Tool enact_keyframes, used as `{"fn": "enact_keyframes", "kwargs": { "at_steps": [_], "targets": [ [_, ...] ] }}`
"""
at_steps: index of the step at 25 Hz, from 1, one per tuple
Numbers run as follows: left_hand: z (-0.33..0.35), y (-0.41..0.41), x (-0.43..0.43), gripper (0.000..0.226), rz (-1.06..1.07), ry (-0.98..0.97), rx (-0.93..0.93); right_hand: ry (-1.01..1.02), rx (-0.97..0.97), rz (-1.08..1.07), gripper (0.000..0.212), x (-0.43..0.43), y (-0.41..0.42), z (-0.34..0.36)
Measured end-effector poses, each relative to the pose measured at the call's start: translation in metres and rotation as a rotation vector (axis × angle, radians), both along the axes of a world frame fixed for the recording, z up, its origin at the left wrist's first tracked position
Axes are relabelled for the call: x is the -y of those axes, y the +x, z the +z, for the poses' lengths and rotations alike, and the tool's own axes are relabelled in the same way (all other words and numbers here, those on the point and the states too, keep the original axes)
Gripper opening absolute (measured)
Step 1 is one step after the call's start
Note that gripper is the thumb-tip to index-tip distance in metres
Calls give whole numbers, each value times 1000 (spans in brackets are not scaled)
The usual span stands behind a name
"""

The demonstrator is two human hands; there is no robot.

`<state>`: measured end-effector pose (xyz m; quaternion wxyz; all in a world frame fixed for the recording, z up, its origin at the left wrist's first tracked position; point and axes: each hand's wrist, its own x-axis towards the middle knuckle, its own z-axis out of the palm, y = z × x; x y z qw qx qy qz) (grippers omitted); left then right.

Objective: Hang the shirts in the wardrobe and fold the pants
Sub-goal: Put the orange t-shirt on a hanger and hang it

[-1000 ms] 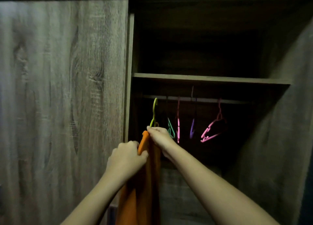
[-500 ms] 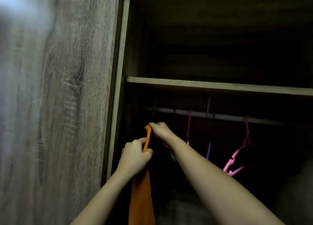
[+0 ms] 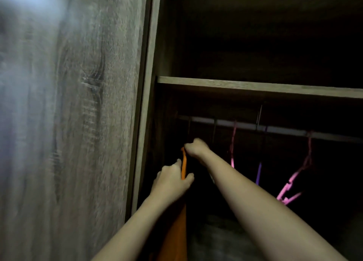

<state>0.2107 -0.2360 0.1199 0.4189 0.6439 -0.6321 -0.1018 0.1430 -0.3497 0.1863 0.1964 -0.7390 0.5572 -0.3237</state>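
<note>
An orange shirt [image 3: 177, 229] hangs down edge-on inside the dark wardrobe, just under the left end of the metal rail [image 3: 275, 129]. My left hand [image 3: 172, 180] grips the shirt's upper edge. My right hand [image 3: 195, 149] pinches the very top of the shirt, where its hanger's neck is; the hanger's hook is lost in the dark below the rail. The rest of the shirt's hanger is hidden by cloth.
Several bare hangers hang on the rail: a pink one [image 3: 232, 147], a purple one [image 3: 258, 172] and a pink clip hanger [image 3: 290, 190]. A wooden shelf [image 3: 255, 87] runs above the rail. The wardrobe door [image 3: 78, 123] stands close on the left.
Both hands have carried the orange shirt deeper into the wardrobe and up toward the rail. The green hook seen earlier is no longer visible. The view has moved closer and to the right.
</note>
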Motion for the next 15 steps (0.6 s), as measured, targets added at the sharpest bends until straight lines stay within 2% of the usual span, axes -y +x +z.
{"fn": "enact_keyframes", "kwargs": {
  "at_steps": [1, 2, 5, 7, 10, 15],
  "targets": [
    [0, 2, -9, 59, 28, -22, 63, -105, 4, -48, 32, -10, -2, -2],
    [-1, 5, -23, 68, 41, -56, 121, -217, 49, -76, 34, -26, -6, -6],
    [-14, 27, -78, 61, 79, -171, 262, -555, 244, -20, 27, -84, -12, -38],
    [-30, 56, -120, 58, 132, -184, 283, -660, 319, 70, 22, -122, -7, -76],
    [-77, 112, -185, 65, 254, -106, 324, -616, 299, 206, 19, -176, 28, -136],
    [-174, 212, -312, 61, 409, 106, 364, -421, 148, 453, 21, -259, 129, -212]
  ]
}}
